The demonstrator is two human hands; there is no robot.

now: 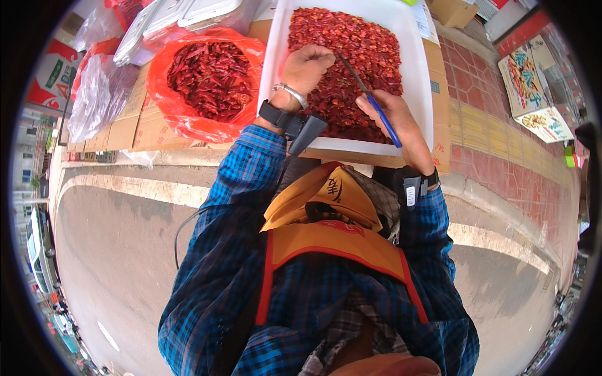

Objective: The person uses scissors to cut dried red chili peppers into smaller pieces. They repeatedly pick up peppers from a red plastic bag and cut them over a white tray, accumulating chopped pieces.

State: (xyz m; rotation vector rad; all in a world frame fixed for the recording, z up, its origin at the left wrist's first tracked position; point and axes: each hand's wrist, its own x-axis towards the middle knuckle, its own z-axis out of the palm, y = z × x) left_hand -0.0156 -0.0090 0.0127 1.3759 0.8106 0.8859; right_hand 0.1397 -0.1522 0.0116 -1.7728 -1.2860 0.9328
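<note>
My right hand [400, 113] grips a pair of scissors [379, 111] by the blue handle. The dark blades slant up and to the left above a white plastic tub [350, 146]. Close by the blade tip, my left hand [306, 68] has its thumb and fingers pinched together; whether a pepper is between them is hidden. Cut pieces of dried red chili [345, 30] cover the tub's bottom. To the left of the tub stands an open red plastic bag [162, 89], holding whole dried red chilies [209, 77].
Flattened cardboard [124, 127] lies under the tub and bag. White-lidded plastic boxes [174, 19] and clear plastic bags [101, 94] are at the far left. A printed carton [531, 89] stands on the tiled pavement [484, 113] to the right. A yellow apron [329, 244] hangs before me.
</note>
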